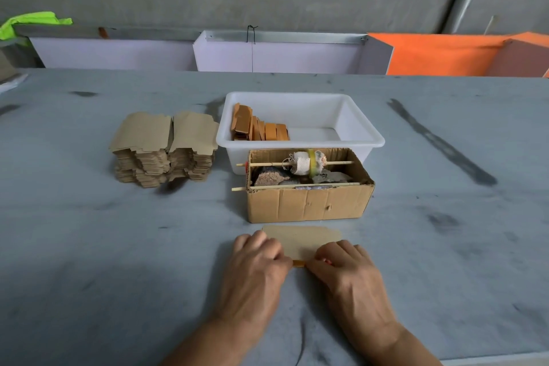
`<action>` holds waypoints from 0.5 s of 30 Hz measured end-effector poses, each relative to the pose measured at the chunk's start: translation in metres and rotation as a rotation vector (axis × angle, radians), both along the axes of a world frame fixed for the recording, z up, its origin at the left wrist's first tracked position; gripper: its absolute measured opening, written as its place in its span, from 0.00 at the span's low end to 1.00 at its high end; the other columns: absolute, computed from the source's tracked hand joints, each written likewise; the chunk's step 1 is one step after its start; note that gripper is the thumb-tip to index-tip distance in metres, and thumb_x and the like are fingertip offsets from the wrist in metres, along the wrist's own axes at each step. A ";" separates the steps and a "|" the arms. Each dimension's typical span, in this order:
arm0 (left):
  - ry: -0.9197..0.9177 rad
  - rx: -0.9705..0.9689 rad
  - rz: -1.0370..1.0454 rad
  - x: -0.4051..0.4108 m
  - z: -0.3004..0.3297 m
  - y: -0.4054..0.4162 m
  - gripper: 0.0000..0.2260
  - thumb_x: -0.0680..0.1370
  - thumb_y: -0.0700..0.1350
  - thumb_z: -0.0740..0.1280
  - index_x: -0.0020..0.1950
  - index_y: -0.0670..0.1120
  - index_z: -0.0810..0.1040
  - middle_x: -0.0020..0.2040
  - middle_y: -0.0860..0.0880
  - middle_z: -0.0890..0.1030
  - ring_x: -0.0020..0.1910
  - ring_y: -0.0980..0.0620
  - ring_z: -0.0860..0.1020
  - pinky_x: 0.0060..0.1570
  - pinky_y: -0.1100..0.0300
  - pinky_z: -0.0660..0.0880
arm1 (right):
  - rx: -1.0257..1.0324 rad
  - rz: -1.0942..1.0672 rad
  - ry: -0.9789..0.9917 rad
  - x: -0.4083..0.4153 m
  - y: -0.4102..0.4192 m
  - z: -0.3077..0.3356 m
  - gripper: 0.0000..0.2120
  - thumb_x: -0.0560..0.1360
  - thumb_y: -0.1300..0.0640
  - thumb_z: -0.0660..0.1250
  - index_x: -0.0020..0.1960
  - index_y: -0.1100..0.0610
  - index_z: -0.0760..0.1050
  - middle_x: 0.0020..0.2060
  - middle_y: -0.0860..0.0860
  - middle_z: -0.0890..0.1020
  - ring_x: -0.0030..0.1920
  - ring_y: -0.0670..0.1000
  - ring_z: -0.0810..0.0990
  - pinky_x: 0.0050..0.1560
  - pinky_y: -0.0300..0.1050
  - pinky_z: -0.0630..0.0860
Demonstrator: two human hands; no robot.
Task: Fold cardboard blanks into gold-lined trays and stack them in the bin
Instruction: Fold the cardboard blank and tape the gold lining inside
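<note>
Left hand (258, 261) and right hand (344, 266) found close together, pressing cardboard blank (301, 239) flat on table (118, 246). Cardboard box (309, 202) just beyond blank; white bin (300, 140) behind it, trays (258, 128) inside. Blank stack (165, 148) left. Open room either side.

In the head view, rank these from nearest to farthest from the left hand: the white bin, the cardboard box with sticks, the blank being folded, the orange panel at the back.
1. Blank being folded: under the left hand, touching it.
2. Cardboard box with sticks: just beyond the blank.
3. White bin: behind the box, holding folded trays.
4. Orange panel: far right, past the table's back edge.
</note>
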State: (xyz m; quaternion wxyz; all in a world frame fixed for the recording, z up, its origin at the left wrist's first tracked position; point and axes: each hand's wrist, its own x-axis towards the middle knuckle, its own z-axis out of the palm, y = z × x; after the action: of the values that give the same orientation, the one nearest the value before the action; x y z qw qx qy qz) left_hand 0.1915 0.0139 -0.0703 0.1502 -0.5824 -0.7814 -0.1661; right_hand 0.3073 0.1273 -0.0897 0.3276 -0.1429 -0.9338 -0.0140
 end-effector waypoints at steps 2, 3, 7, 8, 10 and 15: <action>0.034 -0.024 -0.020 0.004 -0.001 0.000 0.14 0.69 0.42 0.55 0.31 0.49 0.80 0.30 0.52 0.74 0.33 0.50 0.76 0.35 0.59 0.69 | 0.042 -0.003 -0.036 0.002 -0.002 -0.002 0.13 0.68 0.60 0.58 0.34 0.54 0.81 0.31 0.51 0.78 0.29 0.54 0.75 0.28 0.42 0.71; 0.048 -0.036 -0.026 0.006 -0.001 0.000 0.14 0.69 0.42 0.55 0.32 0.49 0.80 0.31 0.52 0.74 0.33 0.50 0.75 0.33 0.59 0.71 | 0.057 -0.005 -0.051 0.002 -0.003 -0.002 0.13 0.69 0.60 0.58 0.36 0.54 0.81 0.31 0.51 0.77 0.29 0.54 0.74 0.29 0.43 0.71; 0.079 -0.079 -0.024 0.006 0.001 0.000 0.17 0.70 0.43 0.54 0.36 0.50 0.84 0.31 0.52 0.74 0.32 0.51 0.76 0.29 0.61 0.72 | 0.035 -0.026 -0.087 0.003 -0.003 0.002 0.12 0.70 0.56 0.60 0.41 0.50 0.83 0.33 0.51 0.78 0.32 0.54 0.76 0.29 0.44 0.72; 0.074 -0.075 -0.024 0.004 0.001 -0.002 0.18 0.70 0.43 0.54 0.38 0.51 0.84 0.31 0.52 0.74 0.32 0.51 0.76 0.29 0.61 0.73 | 0.019 -0.031 -0.095 0.005 -0.001 0.003 0.11 0.70 0.57 0.63 0.42 0.50 0.84 0.34 0.51 0.78 0.33 0.54 0.77 0.30 0.44 0.72; 0.054 -0.067 -0.023 0.001 0.001 -0.006 0.18 0.69 0.44 0.55 0.43 0.53 0.85 0.32 0.52 0.75 0.32 0.50 0.77 0.29 0.61 0.74 | -0.017 -0.053 -0.113 0.011 0.004 0.004 0.11 0.65 0.59 0.68 0.44 0.49 0.84 0.36 0.51 0.79 0.36 0.55 0.78 0.32 0.45 0.72; 0.090 -0.097 0.063 0.002 -0.002 -0.012 0.20 0.67 0.42 0.54 0.45 0.53 0.85 0.33 0.51 0.76 0.33 0.50 0.77 0.34 0.55 0.70 | -0.100 -0.128 -0.199 0.027 0.015 0.004 0.21 0.59 0.65 0.72 0.48 0.47 0.83 0.42 0.53 0.80 0.43 0.58 0.80 0.36 0.49 0.74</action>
State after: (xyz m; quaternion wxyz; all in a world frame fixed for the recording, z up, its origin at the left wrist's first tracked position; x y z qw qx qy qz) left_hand 0.1931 0.0015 -0.0725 0.1622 -0.5712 -0.7988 -0.0969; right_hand 0.3343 0.1427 -0.0856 0.2242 -0.2165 -0.9502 -0.0023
